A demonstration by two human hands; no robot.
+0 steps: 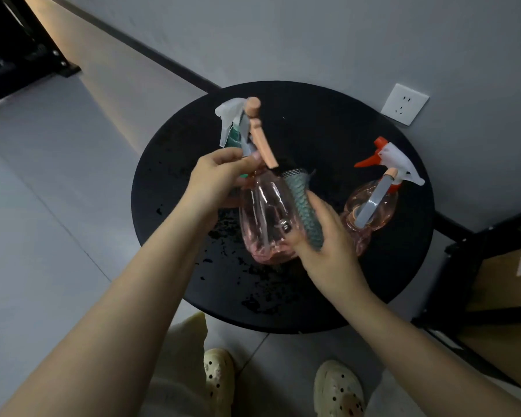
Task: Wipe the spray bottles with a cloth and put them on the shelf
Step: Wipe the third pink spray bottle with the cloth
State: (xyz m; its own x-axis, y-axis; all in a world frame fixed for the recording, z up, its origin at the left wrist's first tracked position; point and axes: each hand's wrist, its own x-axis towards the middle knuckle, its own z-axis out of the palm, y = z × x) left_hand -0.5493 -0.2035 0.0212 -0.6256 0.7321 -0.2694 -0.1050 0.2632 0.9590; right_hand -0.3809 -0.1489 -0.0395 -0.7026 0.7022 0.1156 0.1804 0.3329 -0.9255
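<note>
Pink clear bottle: held spray bottle (266, 218) above the round black tabletop (328, 121), tilted, its base toward the person, neck pointing away toward the wall.
Bottle head: peach handle (260, 135) sticks up from the neck; a white trigger sprayer (230, 115) with a green part sits just left of the handle.
Left hand: left hand (220, 176) grips the held bottle at the neck, fingers (226, 153) curled round it below the sprayer, thumb near the peach handle.
Right hand: right hand (322, 236) presses a cloth on the right side of the held bottle, fingers wrapped round the cloth and bottle wall, thumb on top of the cloth.
Cloth: teal-grey textured cloth (304, 203), lies along the right flank of the held bottle, between bottle and right palm; its upper end reaches near the neck.
Second bottle: second pink spray bottle (370, 212) stands on the tabletop just right of the held bottle, behind the right hand, with a white sprayer with orange nozzle and trigger (382, 152) and a grey handle.
Tabletop: dark specks scattered under and left of the held bottle; can't tell if wet or dirt.
Shelf: black frame shelf (469, 266) right of the tabletop, a cardboard box (509, 284) on it.
Wall: white socket (404, 103) beyond the tabletop, upper right of the held bottle.
Floor: pale tiles; cream clogs (339, 389) below the tabletop edge.
</note>
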